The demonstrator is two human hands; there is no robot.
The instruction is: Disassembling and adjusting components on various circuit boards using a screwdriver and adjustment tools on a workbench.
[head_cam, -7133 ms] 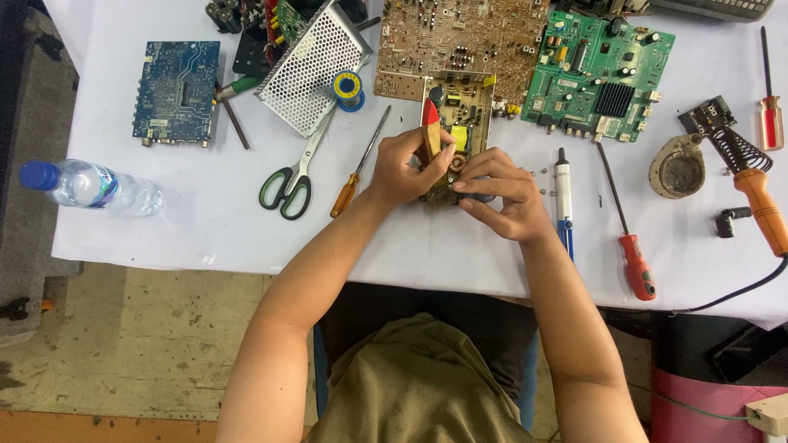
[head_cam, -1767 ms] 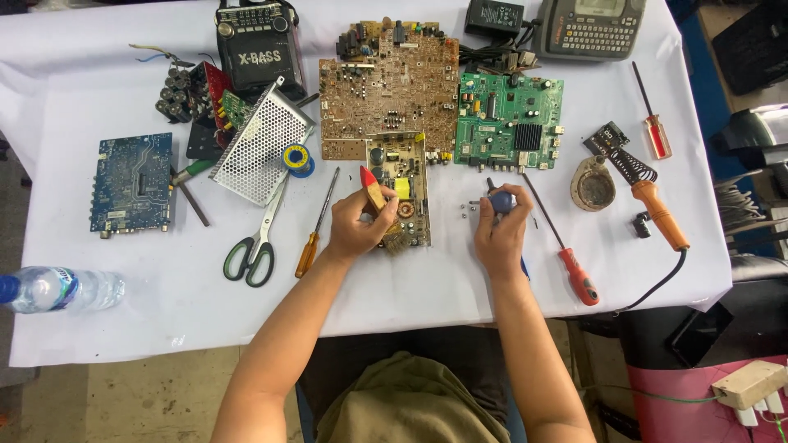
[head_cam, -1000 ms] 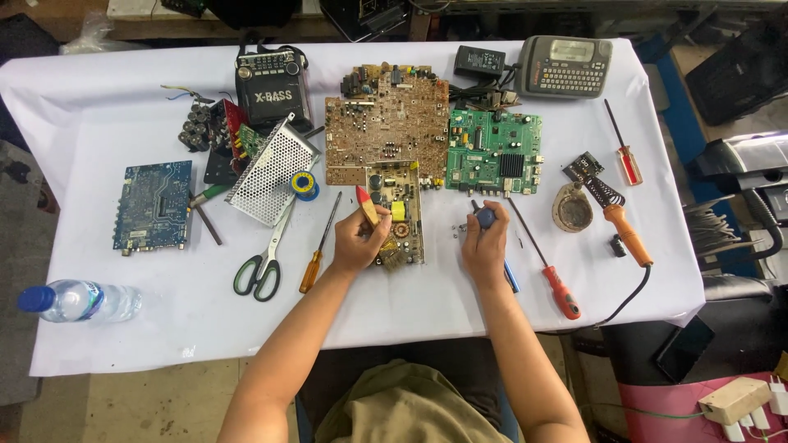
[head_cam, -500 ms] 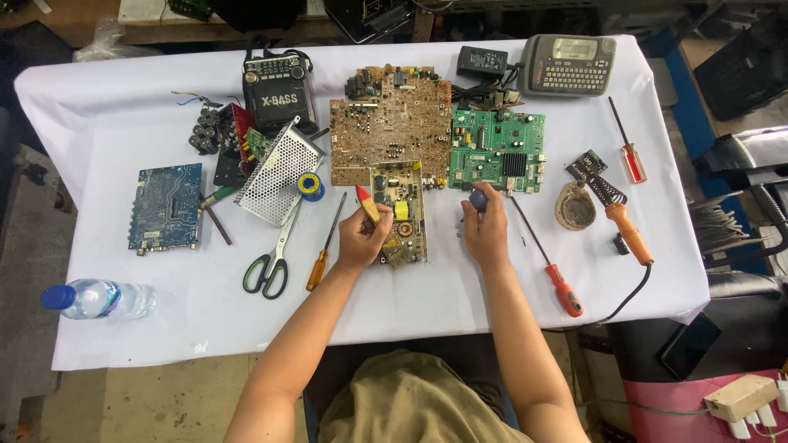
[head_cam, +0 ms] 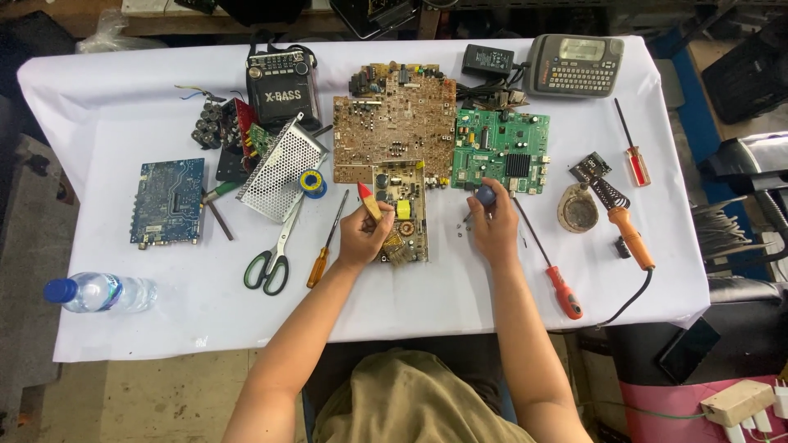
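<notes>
Your left hand (head_cam: pixel 364 236) pinches a red-tipped tool (head_cam: pixel 368 200) over the small tan circuit board (head_cam: pixel 400 212) lying flat on the white tablecloth (head_cam: pixel 460 287); your right hand (head_cam: pixel 492 228) grips a blue-handled screwdriver (head_cam: pixel 484 195) just beside it.

Bench materials rundown: mostly bare circuit boards on matt white cloth

The tablecloth (head_cam: pixel 492 303) is plain matt fabric, a bit wrinkled. The small board (head_cam: pixel 402 213) under the left hand (head_cam: pixel 364 238) looks like tan matt laminate, same as the big brown board (head_cam: pixel 394 123). The green board (head_cam: pixel 501 152) and blue board (head_cam: pixel 168 201) look slightly glossy. The perforated cover (head_cam: pixel 281 168) is dull grey metal, the scissors (head_cam: pixel 275 246) have shiny steel blades and green plastic grips, and the water bottle (head_cam: pixel 98 293) is clear plastic.
</notes>
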